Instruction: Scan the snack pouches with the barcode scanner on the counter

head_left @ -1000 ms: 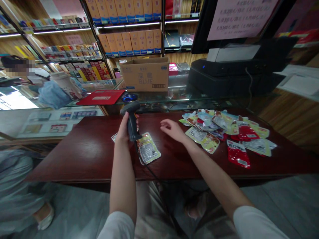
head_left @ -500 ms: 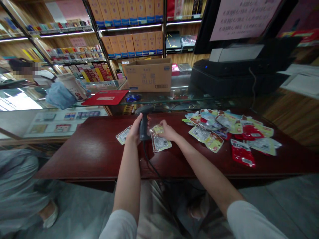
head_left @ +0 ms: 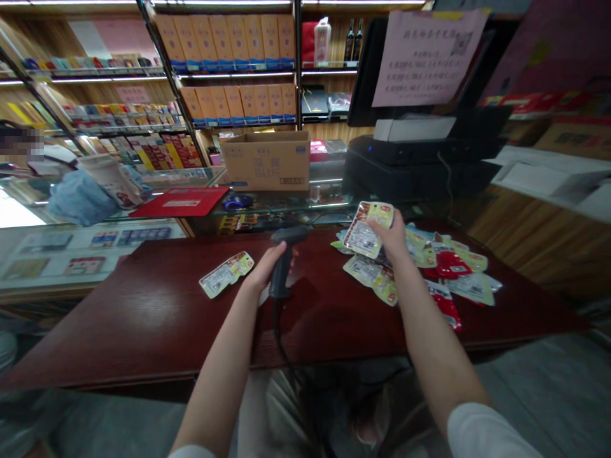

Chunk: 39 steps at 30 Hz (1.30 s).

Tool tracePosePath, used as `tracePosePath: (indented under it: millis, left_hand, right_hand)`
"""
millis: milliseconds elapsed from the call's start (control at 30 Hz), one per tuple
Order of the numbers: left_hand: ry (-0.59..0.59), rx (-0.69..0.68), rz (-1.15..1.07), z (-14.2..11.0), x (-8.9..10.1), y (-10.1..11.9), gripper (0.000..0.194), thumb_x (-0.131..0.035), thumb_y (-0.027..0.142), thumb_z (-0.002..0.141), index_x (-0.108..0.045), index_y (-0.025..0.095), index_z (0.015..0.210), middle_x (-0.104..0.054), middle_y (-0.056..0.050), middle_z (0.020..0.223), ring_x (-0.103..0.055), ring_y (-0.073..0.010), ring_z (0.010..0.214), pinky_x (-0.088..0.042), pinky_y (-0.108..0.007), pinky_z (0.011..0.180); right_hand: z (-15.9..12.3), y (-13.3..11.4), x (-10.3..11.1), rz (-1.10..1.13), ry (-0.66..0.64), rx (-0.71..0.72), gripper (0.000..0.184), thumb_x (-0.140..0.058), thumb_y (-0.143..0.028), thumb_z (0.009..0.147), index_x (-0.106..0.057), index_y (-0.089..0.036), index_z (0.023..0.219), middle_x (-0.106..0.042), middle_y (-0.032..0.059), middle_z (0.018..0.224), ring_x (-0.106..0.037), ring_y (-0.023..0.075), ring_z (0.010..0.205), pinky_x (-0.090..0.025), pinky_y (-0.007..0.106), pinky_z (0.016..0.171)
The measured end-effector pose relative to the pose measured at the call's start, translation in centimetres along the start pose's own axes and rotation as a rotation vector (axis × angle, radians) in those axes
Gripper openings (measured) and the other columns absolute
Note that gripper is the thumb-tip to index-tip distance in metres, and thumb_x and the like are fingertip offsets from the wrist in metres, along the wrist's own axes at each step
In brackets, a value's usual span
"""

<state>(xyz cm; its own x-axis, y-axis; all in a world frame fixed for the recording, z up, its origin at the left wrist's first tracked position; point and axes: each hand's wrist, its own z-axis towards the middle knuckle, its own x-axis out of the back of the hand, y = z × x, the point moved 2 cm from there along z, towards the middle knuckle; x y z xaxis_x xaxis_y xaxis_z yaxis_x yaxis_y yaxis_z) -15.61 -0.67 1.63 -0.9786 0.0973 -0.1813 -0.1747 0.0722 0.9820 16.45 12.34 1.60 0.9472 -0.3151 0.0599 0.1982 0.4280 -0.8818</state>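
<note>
My left hand (head_left: 267, 270) is closed round the grip of a black handheld barcode scanner (head_left: 285, 257), whose cable hangs over the front of the dark red table (head_left: 157, 324). My right hand (head_left: 394, 238) holds up a yellow-and-clear snack packet (head_left: 366, 224) above a heap of several packets (head_left: 443, 270) on the table's right side. One more yellow packet (head_left: 226, 273) lies flat on the table to the left of the scanner.
A glass counter (head_left: 95, 222) runs behind the table, bearing a cardboard box (head_left: 267, 162), a red mat (head_left: 179, 200) and a black till with a printer (head_left: 410, 159). Shelves of boxed goods (head_left: 229, 63) fill the back wall. A person stands far left behind the counter.
My right hand took a packet from beside the scanner and carried it up and to the right, over the heap. The scanner stayed in my left hand. The camera tilted upward.
</note>
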Motion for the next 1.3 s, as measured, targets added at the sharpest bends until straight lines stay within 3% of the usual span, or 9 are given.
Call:
tracePosePath:
  millis: [133, 300, 467, 833, 1133, 1300]
  left_hand:
    - [-0.078, -0.013, 0.024, -0.2, -2.2, -0.4, 0.067, -0.067, 0.077, 0.069, -0.070, 0.013, 0.089, -0.062, -0.002, 0.067, -0.058, -0.0106, 0.052, -0.045, -0.022, 0.052]
    - [-0.128, 0.054, 0.025, -1.0, -5.3, -1.4, 0.068, -0.068, 0.076, 0.069, -0.068, 0.013, 0.093, -0.063, -0.002, 0.070, -0.058, -0.0113, 0.053, -0.045, -0.023, 0.052]
    - [-0.168, 0.079, 0.026, -1.6, -6.7, -2.0, 0.065, -0.068, 0.073, 0.072, -0.069, 0.012, 0.094, -0.065, -0.005, 0.073, -0.058, -0.0109, 0.056, -0.047, -0.023, 0.055]
    - [-0.239, 0.073, 0.064, -1.5, -7.3, -2.6, 0.065, -0.063, 0.074, 0.076, -0.070, 0.013, 0.098, -0.066, -0.005, 0.072, -0.061, -0.0132, 0.057, -0.048, -0.024, 0.056]
    - [-0.158, 0.054, -0.032, -0.8, -5.8, -2.6, 0.069, -0.067, 0.077, 0.070, -0.068, 0.013, 0.095, -0.063, -0.003, 0.072, -0.059, -0.0118, 0.055, -0.047, -0.024, 0.055]
    - [-0.064, 0.004, -0.105, -0.1, -4.8, -2.6, 0.067, -0.066, 0.077, 0.070, -0.067, 0.014, 0.095, -0.064, -0.002, 0.071, -0.059, -0.0116, 0.054, -0.046, -0.024, 0.053]
  right_hand:
    - [-0.2, 1.3, 0.9, 0.072, 0.027, -0.052, 0.062, -0.074, -0.044, 0.062, -0.047, -0.023, 0.114, -0.065, 0.0088, 0.110, -0.066, 0.0244, 0.095, -0.054, 0.046, 0.087]
    - [-0.4, 1.5, 0.0, 0.085, -0.024, -0.065, 0.056, -0.064, -0.046, 0.070, -0.044, -0.024, 0.118, -0.065, 0.0079, 0.112, -0.066, 0.0233, 0.096, -0.055, 0.043, 0.084]
    - [-0.7, 1.3, -0.5, 0.091, -0.049, -0.043, 0.058, -0.065, -0.049, 0.071, -0.042, -0.025, 0.119, -0.064, 0.0064, 0.112, -0.066, 0.0227, 0.095, -0.055, 0.043, 0.085]
    - [-1.9, 0.4, -0.8, 0.165, -0.069, -0.067, 0.050, -0.070, -0.046, 0.071, -0.046, -0.027, 0.111, -0.064, 0.0029, 0.100, -0.065, 0.0216, 0.085, -0.056, 0.041, 0.078]
    - [-0.3, 1.6, 1.1, -0.072, 0.023, 0.058, 0.062, -0.070, -0.039, 0.070, -0.046, -0.020, 0.124, -0.067, 0.0129, 0.112, -0.066, 0.0282, 0.101, -0.053, 0.047, 0.092]
    - [-0.9, 1.8, 1.0, -0.440, -0.103, 0.138, 0.063, -0.064, -0.028, 0.077, -0.047, -0.016, 0.136, -0.063, 0.0179, 0.125, -0.062, 0.0315, 0.114, -0.048, 0.050, 0.100]
